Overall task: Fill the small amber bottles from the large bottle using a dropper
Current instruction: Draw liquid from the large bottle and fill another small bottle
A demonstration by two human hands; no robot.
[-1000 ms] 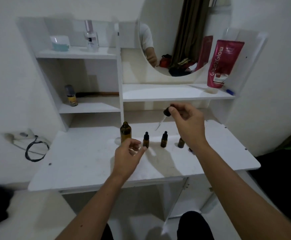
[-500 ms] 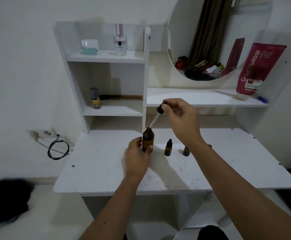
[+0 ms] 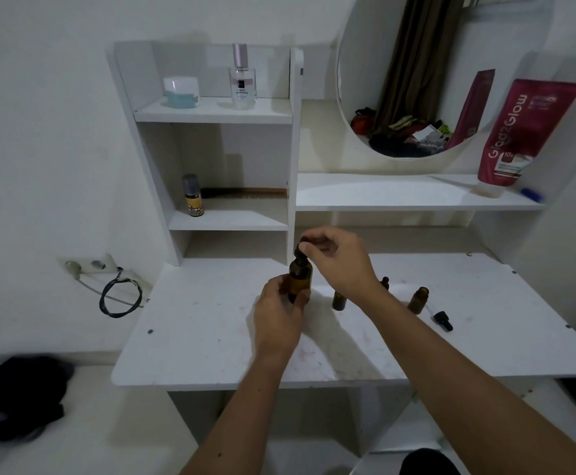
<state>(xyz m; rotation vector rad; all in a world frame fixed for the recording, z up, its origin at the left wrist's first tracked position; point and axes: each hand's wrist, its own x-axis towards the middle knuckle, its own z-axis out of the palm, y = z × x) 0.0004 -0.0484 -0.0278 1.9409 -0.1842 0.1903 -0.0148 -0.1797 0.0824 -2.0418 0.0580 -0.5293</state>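
The right hand (image 3: 339,260) pinches the black dropper bulb (image 3: 303,242) between thumb and fingertips, directly above the neck of the large bottle (image 3: 300,281); the pipette is not visible. The left hand (image 3: 279,311) grips the lower body of the large bottle, which stands upright on the desk (image 3: 211,337). To the right, partly behind the right wrist, stand two small bottles, one (image 3: 338,300) near the large bottle and a capped one (image 3: 384,282) further right. An uncapped small bottle (image 3: 418,299) stands beyond them, with a loose dropper cap (image 3: 442,319) lying just beside it on the desk.
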